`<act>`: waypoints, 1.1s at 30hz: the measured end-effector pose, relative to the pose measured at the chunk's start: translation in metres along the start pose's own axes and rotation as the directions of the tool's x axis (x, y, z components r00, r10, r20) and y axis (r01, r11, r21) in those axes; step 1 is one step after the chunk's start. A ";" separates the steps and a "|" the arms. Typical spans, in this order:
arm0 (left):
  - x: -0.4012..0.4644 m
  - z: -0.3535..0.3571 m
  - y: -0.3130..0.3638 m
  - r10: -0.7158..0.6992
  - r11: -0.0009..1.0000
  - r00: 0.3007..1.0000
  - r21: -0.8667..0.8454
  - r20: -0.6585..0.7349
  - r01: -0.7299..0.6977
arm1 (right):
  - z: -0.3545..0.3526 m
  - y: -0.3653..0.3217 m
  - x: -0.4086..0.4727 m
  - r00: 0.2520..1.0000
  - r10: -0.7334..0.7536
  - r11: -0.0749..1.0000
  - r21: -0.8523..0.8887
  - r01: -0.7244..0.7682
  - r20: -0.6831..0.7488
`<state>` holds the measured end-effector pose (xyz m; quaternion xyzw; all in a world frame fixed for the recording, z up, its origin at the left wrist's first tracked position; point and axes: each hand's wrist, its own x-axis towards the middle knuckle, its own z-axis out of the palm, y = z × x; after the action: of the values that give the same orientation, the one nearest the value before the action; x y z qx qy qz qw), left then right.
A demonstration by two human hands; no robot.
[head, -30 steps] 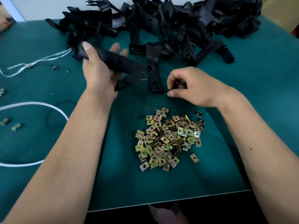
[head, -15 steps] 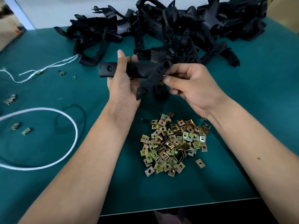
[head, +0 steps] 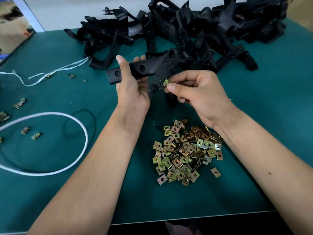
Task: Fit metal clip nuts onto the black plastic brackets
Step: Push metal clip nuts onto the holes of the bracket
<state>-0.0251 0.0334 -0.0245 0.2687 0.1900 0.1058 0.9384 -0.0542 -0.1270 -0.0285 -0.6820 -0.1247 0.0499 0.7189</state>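
Observation:
My left hand [head: 131, 89] grips a black plastic bracket [head: 147, 68] above the green table, its long arm pointing left and a shorter arm hanging down toward my palm. My right hand [head: 196, 92] pinches one yellowish metal clip nut [head: 166, 82] between thumb and forefinger, right at the edge of the bracket's lower arm. A heap of several loose clip nuts [head: 186, 151] lies on the table below my hands.
A big pile of black brackets [head: 194, 29] fills the back of the green table [head: 271, 116]. A white cord loop [head: 50, 141], white string [head: 50, 73] and a few stray clip nuts [head: 20, 103] lie at the left. The table's front edge runs near the bottom.
The bracket was lifted off the table and turned in my left hand. My right hand came up with a clip nut to the bracket's lower arm.

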 end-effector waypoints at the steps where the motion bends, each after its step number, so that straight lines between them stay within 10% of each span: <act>1: 0.000 0.001 0.000 0.001 1.000 1.000 -0.006 0.008 -0.001 | 0.000 0.000 0.000 1.000 -0.004 1.000 0.006 0.004 0.001; 13: -0.003 0.001 0.022 0.153 0.981 0.977 0.099 0.146 -0.169 | -0.004 0.001 0.001 1.000 -0.010 0.996 0.084 0.011 -0.006; 24: -0.006 0.004 0.025 0.691 0.363 0.533 0.404 0.488 -0.840 | -0.009 0.003 0.006 0.970 -0.064 0.998 -0.011 0.063 -0.233; 30: 0.003 -0.008 0.017 0.353 0.790 0.935 0.524 0.038 -0.320 | -0.012 0.008 0.007 0.997 -0.005 0.978 -0.208 -0.012 -0.079; 33: 0.006 -0.006 0.033 0.248 0.932 0.966 0.252 0.073 -0.259 | -0.011 0.010 0.007 0.995 0.006 0.869 -0.492 0.046 0.104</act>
<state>-0.0253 0.0652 -0.0127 0.4136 0.1473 0.1947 0.8771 -0.0436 -0.1353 -0.0376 -0.8383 -0.1769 0.0435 0.5139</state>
